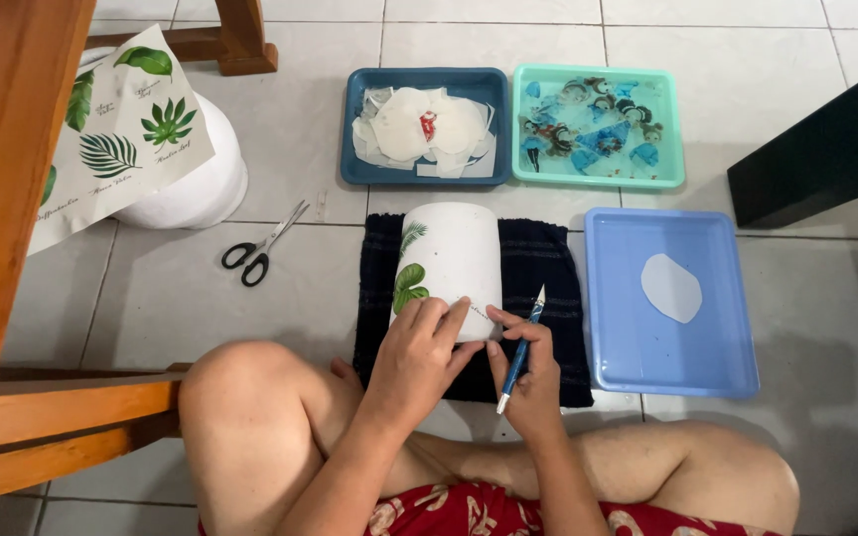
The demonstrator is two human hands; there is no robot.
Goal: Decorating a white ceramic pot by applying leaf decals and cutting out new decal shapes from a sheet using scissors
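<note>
A smooth white cylindrical pot [452, 260] lies on its side on a dark, ribbed woven cloth [548, 268] spread over the pale tiled floor [171, 288]. Glossy green leaf cut-outs [409, 283] cling to its curved wall. The left hand [419, 355] rests on the pot's near end, its fingers [439, 316] slightly spread and pressing flat on the surface just beside the leaf. The right hand [533, 372] touches the pot's rim with its thumb while its fingers pinch a slim blue-handled craft knife [520, 352], blade tip pointing away from the person.

Right of the cloth sits a shallow periwinkle plastic tray [638, 357] holding one oval white paper scrap [671, 288]. Beyond the pot, a dark blue tray [359, 129] is piled with thin translucent white paper pieces, and a mint-green tray [523, 129] holds wet-looking blue and brown cut-outs. Black-handled metal scissors [262, 246] lie on the tiles to the left, near a second white rounded pot [201, 194] draped with a printed leaf sheet [126, 129]. Varnished wooden furniture [12, 179] frames the left edge.
</note>
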